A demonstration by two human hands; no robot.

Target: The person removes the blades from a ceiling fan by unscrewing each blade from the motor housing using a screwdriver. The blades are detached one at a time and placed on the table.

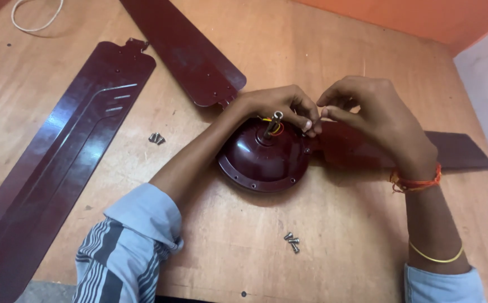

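Nearest the camera, a small cluster of screws (292,242) is seen lying on the wooden table (334,247). Just beyond, the maroon fan motor housing (263,160) sits mid-table. At its far right rim, the left hand (280,106) and right hand (376,115) are pinched fingertip to fingertip; what is held cannot be told. A blade (457,151) is attached there; two loose blades (59,151) lie farther left.

One head-worn camera looks steeply down, fairly close, at the wooden tabletop (244,247), perhaps tilted slightly.
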